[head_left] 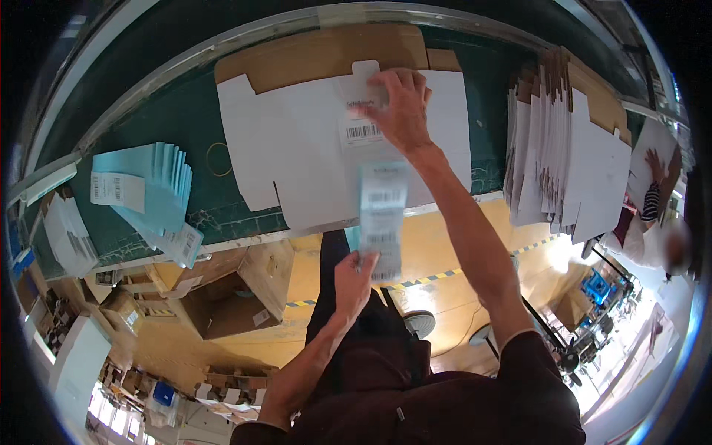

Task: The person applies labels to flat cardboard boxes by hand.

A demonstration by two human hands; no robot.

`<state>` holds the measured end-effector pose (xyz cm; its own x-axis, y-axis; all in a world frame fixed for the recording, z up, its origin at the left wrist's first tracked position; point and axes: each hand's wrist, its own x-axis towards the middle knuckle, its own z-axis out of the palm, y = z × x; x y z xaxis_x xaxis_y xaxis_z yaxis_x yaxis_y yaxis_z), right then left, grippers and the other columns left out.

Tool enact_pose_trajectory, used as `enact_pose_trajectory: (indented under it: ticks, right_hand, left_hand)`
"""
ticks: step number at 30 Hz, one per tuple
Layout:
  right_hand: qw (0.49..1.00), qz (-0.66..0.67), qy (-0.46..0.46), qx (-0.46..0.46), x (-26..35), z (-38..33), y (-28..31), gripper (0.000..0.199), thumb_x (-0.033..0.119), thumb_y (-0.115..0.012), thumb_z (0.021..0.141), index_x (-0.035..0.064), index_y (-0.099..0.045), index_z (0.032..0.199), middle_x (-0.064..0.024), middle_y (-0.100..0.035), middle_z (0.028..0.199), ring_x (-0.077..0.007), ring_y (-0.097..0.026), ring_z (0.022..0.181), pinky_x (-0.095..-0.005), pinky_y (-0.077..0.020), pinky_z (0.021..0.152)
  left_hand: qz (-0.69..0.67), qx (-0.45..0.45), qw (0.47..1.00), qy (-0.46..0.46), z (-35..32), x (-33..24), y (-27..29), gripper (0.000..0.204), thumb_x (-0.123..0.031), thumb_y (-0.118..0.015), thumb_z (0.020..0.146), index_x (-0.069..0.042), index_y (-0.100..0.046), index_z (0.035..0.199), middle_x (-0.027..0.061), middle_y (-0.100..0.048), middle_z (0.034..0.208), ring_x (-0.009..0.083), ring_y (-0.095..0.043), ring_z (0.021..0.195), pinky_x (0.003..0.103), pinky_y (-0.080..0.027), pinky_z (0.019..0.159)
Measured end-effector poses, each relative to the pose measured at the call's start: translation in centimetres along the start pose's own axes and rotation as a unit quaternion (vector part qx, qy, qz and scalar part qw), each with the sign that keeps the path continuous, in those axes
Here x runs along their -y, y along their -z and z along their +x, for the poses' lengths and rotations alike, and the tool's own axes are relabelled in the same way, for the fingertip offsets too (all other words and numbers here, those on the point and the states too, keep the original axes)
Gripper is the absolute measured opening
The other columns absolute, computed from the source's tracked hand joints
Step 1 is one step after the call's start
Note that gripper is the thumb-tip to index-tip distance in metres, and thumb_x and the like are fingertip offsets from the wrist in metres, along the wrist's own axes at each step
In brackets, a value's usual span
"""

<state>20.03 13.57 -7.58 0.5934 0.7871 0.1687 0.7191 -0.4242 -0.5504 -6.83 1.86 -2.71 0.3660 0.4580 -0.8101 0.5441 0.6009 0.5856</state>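
A flat, unfolded white cardboard box (pixel 297 141) with brown inner flaps lies on the green table in front of me. My right hand (pixel 404 107) is over its upper middle, thumb and fingers apart, touching a white barcode label (pixel 363 132) on the cardboard. Part of that label is hidden under the fingers. Near the table's front edge, my left hand (pixel 354 282) pinches a strip of barcode labels (pixel 383 222) on pale blue backing. The strip hangs over the box's near edge and is slightly blurred.
A fanned stack of light blue label sheets (pixel 152 185) lies on the left, beside a rubber band (pixel 218 159). Several flat white boxes (pixel 571 156) stand stacked on the right. An open cardboard carton (pixel 237 297) is below the table; another person's hand (pixel 654 165) shows far right.
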Motion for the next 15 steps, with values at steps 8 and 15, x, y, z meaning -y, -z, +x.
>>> enact_pose_trajectory:
  ticks: [8,15]
  right_hand:
    - [0.993,0.023,0.116,0.018,-2.1,1.8,1.9,0.066,0.040,-0.082,0.067,0.0136,-0.057,0.122,-0.0092,-0.054,0.114,-0.0339,-0.046,0.112,-0.0497,-0.0386,0.093]
    - [0.991,-0.001,0.131,-0.014,-2.0,-1.9,1.0,0.053,0.041,-0.067,0.083,0.0172,-0.055,0.130,-0.0103,-0.052,0.124,-0.0343,-0.048,0.114,-0.0516,-0.0351,0.097]
  left_hand:
    - [0.257,0.006,0.878,-0.404,-1.2,-0.5,2.9,0.019,-0.007,-0.073,0.078,-0.003,-0.067,0.096,0.0141,-0.068,0.091,0.0332,-0.065,0.083,0.040,-0.051,0.073]
    - [0.109,0.026,0.904,-0.411,8.4,-12.0,3.7,0.027,-0.007,-0.068,0.086,-0.003,-0.066,0.112,0.0173,-0.046,0.143,0.0345,-0.043,0.132,0.043,-0.037,0.106]
